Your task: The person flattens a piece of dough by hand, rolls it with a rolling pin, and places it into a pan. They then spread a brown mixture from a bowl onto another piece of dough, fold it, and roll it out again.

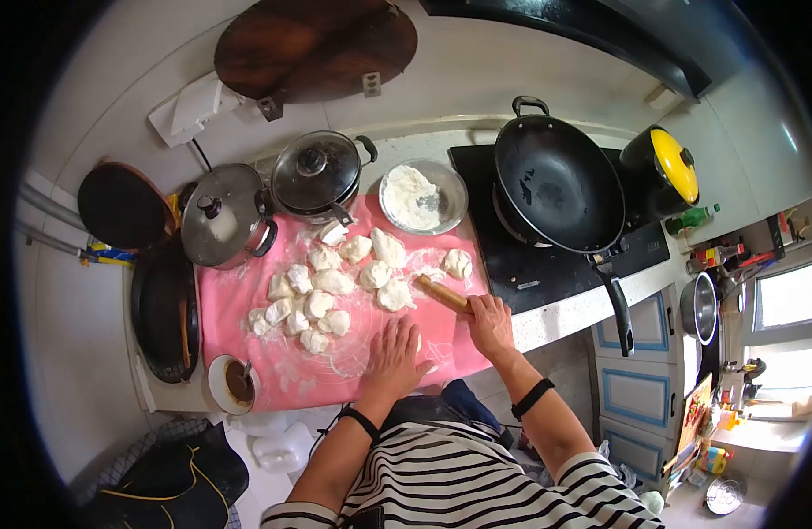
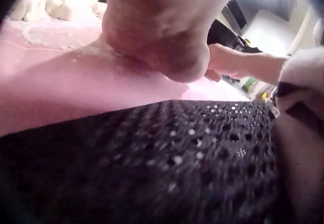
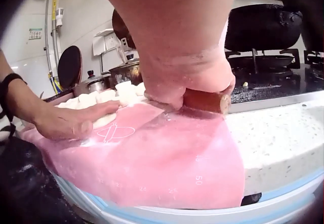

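My left hand [image 1: 394,360] lies with straight fingers on a dough piece [image 3: 105,120], palm down over the pink mat [image 1: 450,339]. Most of that piece is hidden beneath the hand. To the right, my right hand [image 1: 491,327] grips one end of a wooden rolling pin [image 1: 444,294], whose other end points toward the floured middle of the mat. In the right wrist view the near end of the pin sticks out past the curled fingers. Several floured dough lumps [image 1: 333,281] are grouped beyond the left hand, and a separate lump [image 1: 457,264] sits past the pin's far end.
A metal bowl of flour [image 1: 459,196] stands at the mat's back edge. Lidded pots [image 1: 214,251] are at the back left, a small bowl with brown paste [image 1: 216,381] at the front left. Right of the mat, a large wok [image 1: 560,189] sits on the black stove, handle toward the front.
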The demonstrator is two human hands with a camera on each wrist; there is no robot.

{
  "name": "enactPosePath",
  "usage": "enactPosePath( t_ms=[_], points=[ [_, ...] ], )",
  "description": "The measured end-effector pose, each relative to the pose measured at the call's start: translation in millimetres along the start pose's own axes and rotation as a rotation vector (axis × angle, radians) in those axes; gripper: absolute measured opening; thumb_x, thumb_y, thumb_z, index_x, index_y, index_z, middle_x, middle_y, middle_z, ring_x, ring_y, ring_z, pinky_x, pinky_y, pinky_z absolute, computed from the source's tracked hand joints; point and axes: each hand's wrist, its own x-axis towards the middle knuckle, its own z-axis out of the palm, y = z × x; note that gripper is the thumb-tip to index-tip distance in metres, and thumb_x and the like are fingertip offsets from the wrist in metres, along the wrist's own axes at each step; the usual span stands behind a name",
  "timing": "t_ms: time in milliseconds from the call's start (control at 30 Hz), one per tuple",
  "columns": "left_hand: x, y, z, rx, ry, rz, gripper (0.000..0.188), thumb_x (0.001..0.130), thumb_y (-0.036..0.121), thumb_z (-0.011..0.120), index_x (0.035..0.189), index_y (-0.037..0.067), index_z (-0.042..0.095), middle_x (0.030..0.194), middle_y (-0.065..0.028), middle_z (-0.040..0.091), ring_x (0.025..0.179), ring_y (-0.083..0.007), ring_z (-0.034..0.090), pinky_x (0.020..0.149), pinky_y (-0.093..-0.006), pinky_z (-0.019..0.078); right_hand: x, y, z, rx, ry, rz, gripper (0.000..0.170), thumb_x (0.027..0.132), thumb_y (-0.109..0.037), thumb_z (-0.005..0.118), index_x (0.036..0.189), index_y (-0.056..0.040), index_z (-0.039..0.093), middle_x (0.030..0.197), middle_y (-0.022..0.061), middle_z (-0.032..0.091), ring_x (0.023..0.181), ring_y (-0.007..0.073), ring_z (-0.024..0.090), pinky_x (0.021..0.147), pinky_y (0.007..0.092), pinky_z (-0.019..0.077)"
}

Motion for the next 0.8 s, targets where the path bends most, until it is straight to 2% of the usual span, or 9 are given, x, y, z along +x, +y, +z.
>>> enactPosePath(
  t_ms=[67,267,367,467,533,567,667,767,800],
  points=[
    [-3,1,10,0.009,-0.031,-0.015,0.086,0.092,0.057,0.054,0.153,0.003,0.028,0.163,-0.0202,0.016,0.149,-0.0403,0.017,0.119,-0.0576,0.0151,-8,1,-1,0.026,0.016,0.003,0.029,0.084,-0.015,0.069,0.111,-0.0075,0.062,0.107,0.0101,0.061,0.102,0.0321,0.056,0.086,0.0467,0.0445],
    [5,10,-3,0.028,-0.104,0.022,0.089,0.09,0.061,0.055,0.154,0.005,0.029,0.162,-0.0198,0.019,0.149,-0.0407,0.017,0.117,-0.0624,0.0118,-24,-4,-9,0.142,0.107,0.018,0.028,0.084,-0.01,0.067,0.111,-0.0084,0.061,0.104,0.0106,0.06,0.099,0.0328,0.057,0.086,0.0447,0.0452],
    [4,-12,8,-0.176,-0.025,0.03,0.078,0.092,0.049,0.059,0.152,0.007,0.033,0.161,-0.0193,0.024,0.148,-0.0385,0.022,0.118,-0.0593,0.0177,-28,-4,-9,0.196,0.078,0.007,0.03,0.085,-0.011,0.064,0.115,-0.0113,0.059,0.107,0.0095,0.059,0.102,0.0317,0.057,0.087,0.0452,0.045],
    [-11,-35,12,-0.864,0.456,-0.112,0.07,0.094,0.034,0.061,0.151,0.004,0.033,0.158,-0.0216,0.028,0.146,-0.0399,0.026,0.117,-0.0583,0.0212,-30,-12,-8,0.204,0.049,-0.114,0.032,0.087,-0.01,0.062,0.118,-0.0117,0.058,0.11,0.0087,0.059,0.107,0.0312,0.056,0.09,0.045,0.0448],
    [-29,-50,-7,-0.724,0.566,-0.157,0.069,0.094,0.026,0.062,0.151,0.002,0.032,0.157,-0.0224,0.029,0.146,-0.0405,0.027,0.116,-0.0578,0.0222,-30,-25,5,0.235,0.066,-0.259,0.032,0.088,-0.01,0.059,0.12,-0.012,0.058,0.114,0.0076,0.059,0.112,0.0303,0.056,0.095,0.0463,0.0438],
    [-37,-52,-17,-0.654,0.623,-0.183,0.068,0.094,0.021,0.062,0.151,0.002,0.031,0.157,-0.0228,0.03,0.145,-0.0409,0.028,0.116,-0.0576,0.0227,-30,-35,9,0.183,-0.019,-0.327,0.032,0.089,-0.011,0.058,0.121,-0.012,0.058,0.117,0.0079,0.059,0.116,0.0301,0.054,0.098,0.0483,0.0419],
    [-43,-36,-30,-0.258,0.425,-0.095,0.071,0.093,0.029,0.062,0.151,0.002,0.031,0.157,-0.023,0.029,0.146,-0.0419,0.026,0.117,-0.0579,0.0218,-27,-59,11,0.06,-0.201,-0.5,0.035,0.092,-0.016,0.055,0.127,-0.0114,0.056,0.129,0.0103,0.054,0.128,0.0302,0.047,0.107,0.0545,0.0351],
    [-53,-24,-4,-0.014,-0.007,-0.101,0.077,0.094,0.041,0.059,0.152,0.0,0.027,0.159,-0.0255,0.023,0.148,-0.0445,0.02,0.12,-0.0546,0.0177,-35,-60,24,0.034,-0.227,-0.552,0.047,0.096,-0.03,0.053,0.138,-0.0095,0.049,0.145,0.0149,0.044,0.139,0.0326,0.037,0.112,0.0596,0.0271],
    [-51,-19,1,-0.047,0.091,-0.133,0.078,0.093,0.047,0.058,0.151,0.002,0.031,0.159,-0.0238,0.025,0.147,-0.0449,0.023,0.118,-0.0594,0.0174,-37,-62,22,0.043,-0.225,-0.543,0.052,0.097,-0.035,0.051,0.142,-0.0087,0.046,0.15,0.0162,0.04,0.142,0.0336,0.034,0.113,0.0599,0.0252]
  ],
)
